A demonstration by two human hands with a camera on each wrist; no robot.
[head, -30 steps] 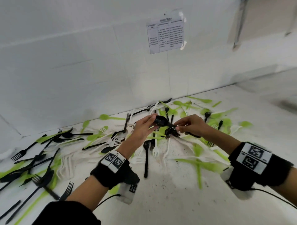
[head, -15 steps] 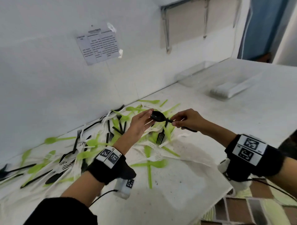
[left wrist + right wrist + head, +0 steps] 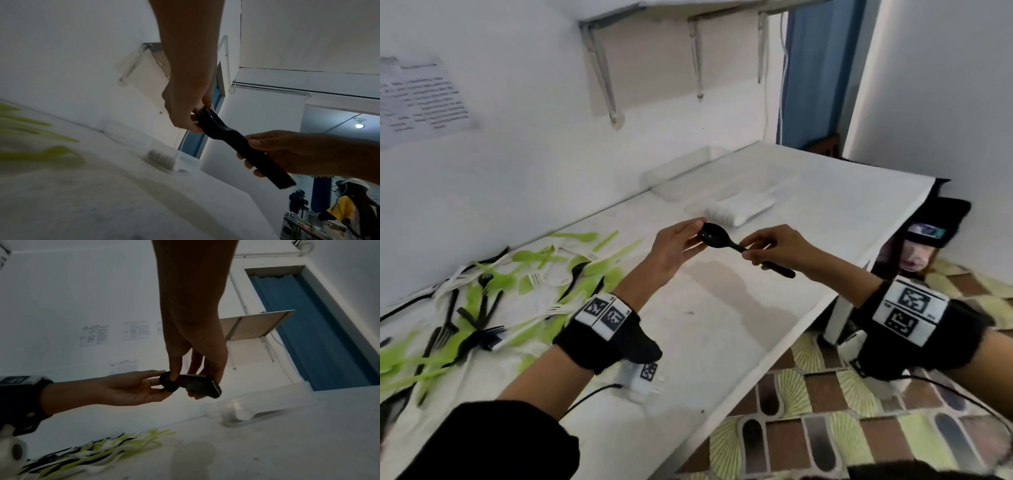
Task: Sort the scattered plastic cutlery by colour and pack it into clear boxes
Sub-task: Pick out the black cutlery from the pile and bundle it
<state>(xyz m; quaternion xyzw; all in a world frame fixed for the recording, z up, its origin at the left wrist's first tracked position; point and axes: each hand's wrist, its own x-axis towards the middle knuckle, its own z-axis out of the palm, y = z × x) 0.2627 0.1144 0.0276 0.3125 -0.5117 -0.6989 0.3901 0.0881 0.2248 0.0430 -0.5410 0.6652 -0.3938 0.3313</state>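
A small stack of black spoons point(image 3: 717, 236) is held in the air above the white table. My right hand point(image 3: 750, 248) grips the handles, and my left hand point(image 3: 697, 233) pinches the bowl end between thumb and fingers. The left wrist view shows the bowls point(image 3: 209, 120) between the left thumb and fingers. In the right wrist view the handles point(image 3: 197, 384) lie under the right thumb. Green, white and black cutlery point(image 3: 482, 301) lies scattered at the left. Two clear boxes stand beyond the hands: an empty one point(image 3: 678, 178) by the wall, and one holding white cutlery point(image 3: 739, 209).
The table's front edge point(image 3: 774, 349) runs diagonally on the right, with patterned floor point(image 3: 825, 394) below. A wall shelf on brackets point(image 3: 602, 68) hangs above the boxes. Bare table surface point(image 3: 722, 301) lies between the pile and the boxes.
Both hands have lifted the black spoons off the pile and carried them right, toward the clear boxes. The view has swung right with them.
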